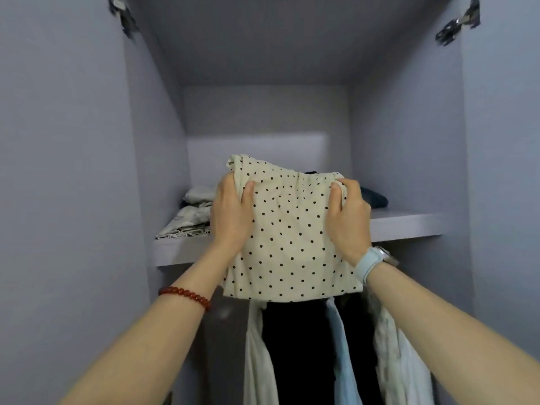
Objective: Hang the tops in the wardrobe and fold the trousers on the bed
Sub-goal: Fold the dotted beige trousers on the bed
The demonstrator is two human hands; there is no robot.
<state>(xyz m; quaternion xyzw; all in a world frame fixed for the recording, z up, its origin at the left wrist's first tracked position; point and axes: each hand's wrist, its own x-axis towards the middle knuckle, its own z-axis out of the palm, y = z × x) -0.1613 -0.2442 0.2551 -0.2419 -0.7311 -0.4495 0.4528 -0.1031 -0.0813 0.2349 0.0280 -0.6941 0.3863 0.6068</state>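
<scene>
Inside the wardrobe: both arms reach up toward the grey shelf (409, 223), and the action sits right at its near edge.
Polka-dot garment: a folded cream polka-dot garment (289, 229) with dark spots is held up between the two hands, its far end at shelf level, its near end hanging past the shelf lip.
Left hand: the left hand (230, 214) grips the garment's left edge, fingers (248, 191) curled onto the cloth, a red bead bracelet (187, 295) on that wrist.
Right hand: the right hand (347, 217) clamps the right edge, thumb dug into the fabric, a pale blue watch (369, 264) on the wrist.
Far left of shelf: a stack of light grey folded cloth (190, 214) lies just beside the left hand.
Far right of shelf: a dark folded piece (374, 197) lies behind the garment.
Below the shelf: hanging clothes (336, 346) in white, black and light blue fill the near space between the forearms.
</scene>
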